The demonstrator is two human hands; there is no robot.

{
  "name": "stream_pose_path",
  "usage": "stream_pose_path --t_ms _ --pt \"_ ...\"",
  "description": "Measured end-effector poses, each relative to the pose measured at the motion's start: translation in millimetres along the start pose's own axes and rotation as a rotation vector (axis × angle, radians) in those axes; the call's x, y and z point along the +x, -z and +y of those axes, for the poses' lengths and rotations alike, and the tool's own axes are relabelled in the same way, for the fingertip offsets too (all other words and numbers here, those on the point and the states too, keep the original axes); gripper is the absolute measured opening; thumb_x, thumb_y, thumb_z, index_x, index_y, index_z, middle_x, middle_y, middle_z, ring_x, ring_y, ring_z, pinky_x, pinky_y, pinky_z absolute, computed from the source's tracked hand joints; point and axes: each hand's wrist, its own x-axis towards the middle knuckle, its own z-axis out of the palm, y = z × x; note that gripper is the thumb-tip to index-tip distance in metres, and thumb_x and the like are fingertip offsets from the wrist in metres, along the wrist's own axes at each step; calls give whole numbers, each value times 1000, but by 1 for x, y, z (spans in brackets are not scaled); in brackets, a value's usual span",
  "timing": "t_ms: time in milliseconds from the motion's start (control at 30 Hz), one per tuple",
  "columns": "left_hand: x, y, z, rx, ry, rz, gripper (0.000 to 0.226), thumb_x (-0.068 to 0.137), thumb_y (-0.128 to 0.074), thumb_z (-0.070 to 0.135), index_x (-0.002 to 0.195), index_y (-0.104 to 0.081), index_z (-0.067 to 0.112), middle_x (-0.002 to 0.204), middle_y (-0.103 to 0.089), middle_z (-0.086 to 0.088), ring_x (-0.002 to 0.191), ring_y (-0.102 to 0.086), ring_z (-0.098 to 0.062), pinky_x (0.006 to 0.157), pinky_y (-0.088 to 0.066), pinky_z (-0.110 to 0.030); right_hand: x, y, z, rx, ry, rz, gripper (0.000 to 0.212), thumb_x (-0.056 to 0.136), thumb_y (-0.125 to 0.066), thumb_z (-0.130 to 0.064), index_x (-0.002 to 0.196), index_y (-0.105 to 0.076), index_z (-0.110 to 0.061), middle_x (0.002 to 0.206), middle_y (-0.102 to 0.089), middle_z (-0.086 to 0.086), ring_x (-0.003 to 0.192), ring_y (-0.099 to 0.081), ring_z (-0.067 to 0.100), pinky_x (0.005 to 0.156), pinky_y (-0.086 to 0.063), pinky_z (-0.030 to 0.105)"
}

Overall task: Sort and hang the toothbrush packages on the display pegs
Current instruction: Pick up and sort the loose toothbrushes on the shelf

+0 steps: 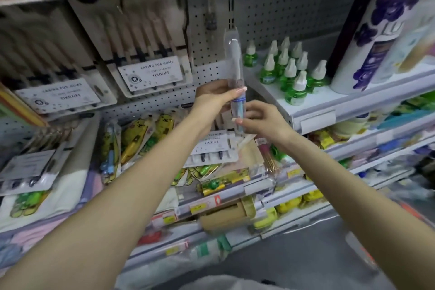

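Fingers (231,93) grip clear toothbrush tube (233,54); hanging packs (150,74) read YIKOJIFE.

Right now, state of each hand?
Left hand: grips the clear toothbrush package around its middle.
Right hand: pinches the same package's lower end.

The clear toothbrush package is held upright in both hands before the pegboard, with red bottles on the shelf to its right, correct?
Not quite. The head view shows the bottles are green with white caps, not red. The rest holds: the left hand and the right hand hold the clear toothbrush package upright before the pegboard.
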Motion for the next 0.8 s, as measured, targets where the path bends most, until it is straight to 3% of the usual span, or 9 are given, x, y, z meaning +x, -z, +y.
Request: stream_pose_path --t_ms 67,167,233,300,433,600,800 --pt "3 -6 0 -18 -7 -13 10 80 -74 11 89 -73 16 82 -75 3 81 -71 -14 79 -58 -30 -1 6 0 20 13 7 24 83 -74 -12 105 -65 -9 100 -70 20 89 -68 25 75 -60 38" --pt "10 -17 1 -72 -34 -35 11 82 -72 8 90 -71 15 80 -74 3 73 -70 -9 66 -56 -24 4 15 1 28 59 16 22 84 -73 -12 104 -65 -9 98 -71 18 83 -68 17 63 -57 24" --pt "17 -25 2 -128 -45 -23 14 82 -71 6 93 -71 14 80 -74 3 73 -70 -9 62 -54 -19 13 24 1 23 94 18 23 85 -71 -9 107 -62 -5 99 -70 21 84 -67 18 68 -59 30" --pt "22 -28 5 -165 -54 -7 17 81 -71 5 97 -71 12 85 -74 1 77 -70 -11 64 -54 -20 23 30 -2 -6 140 2 22 86 -69 -8 107 -60 -7 99 -70 19 86 -67 16 76 -57 32" --pt "37 -32 14 -129 -88 92 24 79 -74 9 103 -70 12 93 -73 1 81 -70 -9 70 -55 -22 44 40 -10 -107 274 -52 20 88 -68 -12 104 -57 -16 93 -67 -8 79 -65 -8 70 -51 13" --pt "55 -42 21 -79 -155 120 28 77 -76 8 103 -70 15 98 -73 -2 92 -69 -15 83 -55 -28 66 51 -5 -50 330 -15 22 86 -71 -14 104 -59 -16 100 -70 -1 94 -67 11 85 -53 29" --pt "59 -52 9 -86 -227 143 28 74 -76 3 93 -70 24 89 -75 8 87 -70 -11 84 -56 -27 71 69 -3 -70 366 -94 25 86 -71 -9 101 -56 -23 94 -66 -15 88 -65 0 80 -50 17"
